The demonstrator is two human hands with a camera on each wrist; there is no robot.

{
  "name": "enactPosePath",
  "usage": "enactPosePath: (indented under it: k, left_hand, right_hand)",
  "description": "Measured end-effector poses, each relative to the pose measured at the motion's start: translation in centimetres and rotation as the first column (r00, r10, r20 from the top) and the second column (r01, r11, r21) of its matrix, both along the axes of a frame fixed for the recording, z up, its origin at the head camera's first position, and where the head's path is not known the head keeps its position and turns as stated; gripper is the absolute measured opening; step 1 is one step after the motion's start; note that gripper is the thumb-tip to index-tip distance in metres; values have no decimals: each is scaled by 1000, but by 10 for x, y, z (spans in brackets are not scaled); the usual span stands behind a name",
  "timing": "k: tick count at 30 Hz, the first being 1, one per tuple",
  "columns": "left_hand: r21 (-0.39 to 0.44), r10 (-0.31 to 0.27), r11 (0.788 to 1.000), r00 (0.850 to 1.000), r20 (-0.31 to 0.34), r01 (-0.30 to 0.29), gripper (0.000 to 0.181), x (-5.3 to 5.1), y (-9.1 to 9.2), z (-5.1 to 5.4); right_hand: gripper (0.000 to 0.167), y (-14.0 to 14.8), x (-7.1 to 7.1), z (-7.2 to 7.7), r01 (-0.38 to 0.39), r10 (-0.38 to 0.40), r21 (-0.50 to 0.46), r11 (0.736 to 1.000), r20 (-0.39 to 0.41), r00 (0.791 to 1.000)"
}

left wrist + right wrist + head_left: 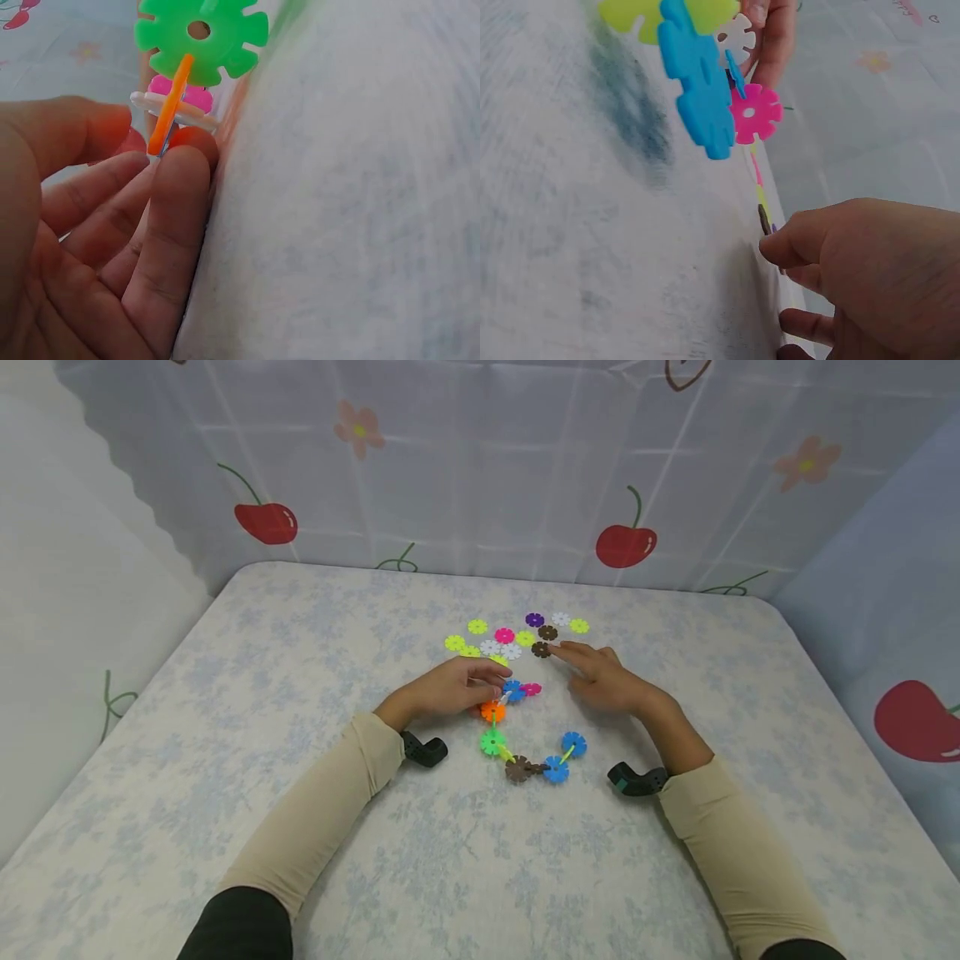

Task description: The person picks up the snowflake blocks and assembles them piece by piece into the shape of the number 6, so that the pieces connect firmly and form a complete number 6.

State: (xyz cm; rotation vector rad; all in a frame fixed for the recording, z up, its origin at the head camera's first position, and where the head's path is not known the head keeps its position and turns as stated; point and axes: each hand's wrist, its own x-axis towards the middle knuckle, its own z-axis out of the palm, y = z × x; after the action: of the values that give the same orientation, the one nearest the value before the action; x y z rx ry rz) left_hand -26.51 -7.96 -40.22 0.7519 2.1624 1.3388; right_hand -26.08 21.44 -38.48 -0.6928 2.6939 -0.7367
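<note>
My left hand (461,685) curls its fingers about the upper end of a chain of joined plastic flower discs. An orange disc (171,105) lies against those fingers, with a green disc (199,30) nearer the camera; their exact contact is partly hidden. A blue disc (513,691) and a pink disc (531,689) end the chain there. Its lower part curves through a brown disc (518,769) to a blue disc (573,744). With fingers extended, my right hand (607,679) touches a loose dark brown disc (540,649) at a fingertip.
Several loose discs lie beyond the hands, among them a purple disc (535,620), a pink disc (505,635) and a yellow disc (579,626). A patterned cloth covers the table (450,860). Behind its far edge hangs a cherry-print curtain (480,485).
</note>
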Motion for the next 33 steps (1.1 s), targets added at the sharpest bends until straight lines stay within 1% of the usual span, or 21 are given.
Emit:
enactPosePath:
  k: [2, 4, 9, 10, 12, 13, 16, 17, 20, 23, 24, 26, 30, 33]
  left_hand:
    - [-6, 13, 1000, 1000, -9, -13, 38, 0, 1, -1]
    - [-17, 13, 1000, 999, -32, -13, 38, 0, 3, -1]
    - [-36, -5, 999, 997, -72, 2, 35, 1, 5, 0]
    - [-37, -5, 999, 997, -71, 3, 34, 2, 5, 1]
    - [-49, -11, 999, 996, -92, 6, 33, 3, 5, 0]
    - [-51, -13, 999, 995, -97, 8, 32, 3, 4, 0]
    - [-57, -19, 998, 994, -111, 13, 32, 4, 4, 0]
    - [-58, -22, 998, 993, -115, 15, 32, 4, 3, 0]
    - [-57, -29, 998, 992, -122, 22, 32, 5, 3, 0]
    - [-53, -33, 998, 991, -129, 26, 32, 5, 3, 1]
    - [-52, -34, 998, 991, -131, 27, 32, 4, 3, 1]
    - [-54, -36, 998, 990, -138, 29, 31, 4, 3, 0]
    - [-67, -35, 997, 988, -153, 25, 33, 3, 5, -1]
    - [-74, -27, 997, 988, -149, 16, 35, 4, 6, -1]
  right_hand:
    - [61, -1, 0, -3, 7, -7, 37, 999, -14, 1000]
    - [60, -3, 1, -5, 21, -19, 69, 997, -36, 999]
    - [57, -9, 3, -7, 46, -32, 148, 988, -96, 995]
    - [56, -9, 3, -7, 55, -40, 155, 986, -99, 994]
    - [50, -11, 4, -7, 69, -54, 135, 988, -110, 992]
    - [45, -11, 4, -7, 82, -68, 119, 990, -120, 990]
    - [24, -11, 3, -7, 142, -137, 31, 989, -123, 983]
    - [20, -11, 3, -6, 161, -160, -2, 987, -119, 980]
    - [22, -9, 2, -5, 201, -205, -53, 978, -88, 975]
    - [33, -8, 2, -5, 193, -196, -50, 980, -56, 979]
    - [33, -8, 2, -5, 185, -187, -44, 982, -51, 981]
    - [29, -7, 1, -6, 182, -184, -34, 983, -39, 982]
    - [23, -8, 1, -7, 184, -185, -42, 982, -17, 983]
    - [17, -9, 5, -3, 209, -208, -63, 976, 31, 978]
